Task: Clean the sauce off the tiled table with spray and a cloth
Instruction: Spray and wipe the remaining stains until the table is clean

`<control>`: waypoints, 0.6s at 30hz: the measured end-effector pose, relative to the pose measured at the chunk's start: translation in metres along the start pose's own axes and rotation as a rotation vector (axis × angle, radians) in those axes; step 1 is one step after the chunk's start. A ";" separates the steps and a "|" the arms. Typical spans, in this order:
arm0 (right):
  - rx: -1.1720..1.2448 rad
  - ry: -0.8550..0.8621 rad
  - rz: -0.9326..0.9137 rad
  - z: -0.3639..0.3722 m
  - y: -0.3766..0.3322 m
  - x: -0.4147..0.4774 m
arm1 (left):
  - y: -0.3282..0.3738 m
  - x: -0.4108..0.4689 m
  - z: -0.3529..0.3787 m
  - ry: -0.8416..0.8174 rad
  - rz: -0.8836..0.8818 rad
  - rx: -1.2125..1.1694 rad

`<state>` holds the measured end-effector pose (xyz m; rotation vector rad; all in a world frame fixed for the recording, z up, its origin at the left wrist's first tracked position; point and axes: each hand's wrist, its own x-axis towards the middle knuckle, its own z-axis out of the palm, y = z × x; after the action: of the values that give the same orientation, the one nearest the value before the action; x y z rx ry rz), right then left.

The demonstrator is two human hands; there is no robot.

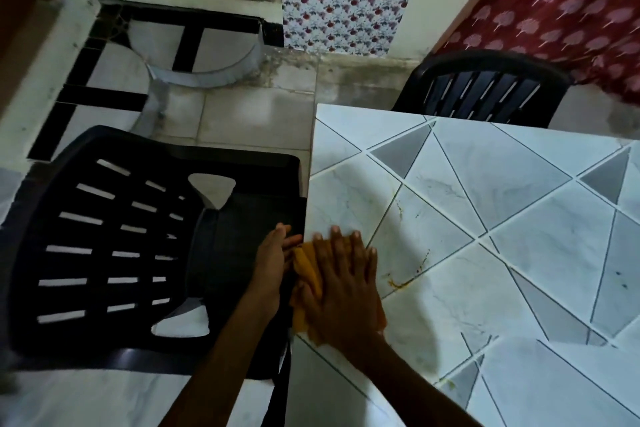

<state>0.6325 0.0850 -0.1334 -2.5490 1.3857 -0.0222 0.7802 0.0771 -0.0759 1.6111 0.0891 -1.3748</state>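
A yellow-orange cloth point(304, 270) lies at the left edge of the tiled table point(502, 218). My right hand point(346, 281) presses flat on the cloth with straight, spread fingers. Just off the table's edge, my left hand point(273, 263) is held with its fingers straight, cupped beside the cloth over the chair. Thin yellowish sauce smears point(401, 282) remain on the tiles to the right of my right hand, and a fainter streak point(400, 210) lies farther up. No spray bottle is in view.
A black plastic chair point(114, 246) stands close against the table's left edge. A second black chair point(485, 90) sits at the far side. A white curved object point(194, 59) stands on the floor beyond. Patterned curtains hang at the back.
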 end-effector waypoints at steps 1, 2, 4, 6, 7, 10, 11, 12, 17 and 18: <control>-0.001 -0.003 -0.002 -0.002 0.002 0.013 | 0.001 0.002 0.001 -0.009 -0.001 0.014; 0.006 0.012 0.007 -0.005 0.004 0.031 | 0.001 0.005 0.001 -0.019 0.005 0.031; 0.028 0.056 0.067 -0.011 0.014 0.088 | 0.001 0.013 0.002 -0.016 0.029 0.065; 0.040 0.091 0.151 -0.022 0.029 0.161 | -0.003 0.019 0.005 -0.005 0.051 0.092; 0.045 0.099 0.188 -0.029 0.035 0.199 | -0.005 0.021 0.005 0.003 0.062 0.101; 0.051 0.049 0.281 -0.042 0.044 0.279 | -0.012 0.027 0.005 0.023 0.127 0.146; 0.039 0.048 0.296 -0.042 0.045 0.287 | -0.012 0.029 0.006 0.032 0.143 0.162; 0.031 0.068 0.291 -0.041 0.043 0.285 | -0.011 0.032 0.006 0.044 0.153 0.180; 0.045 0.136 0.100 -0.022 0.036 0.151 | 0.003 0.047 0.017 0.111 0.304 0.302; 0.037 0.119 0.084 -0.017 0.040 0.116 | 0.009 0.048 0.024 0.130 0.374 0.372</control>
<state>0.6614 -0.0352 -0.1368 -2.4932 1.5200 -0.1861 0.7856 0.0317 -0.1056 1.9070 -0.3951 -1.0345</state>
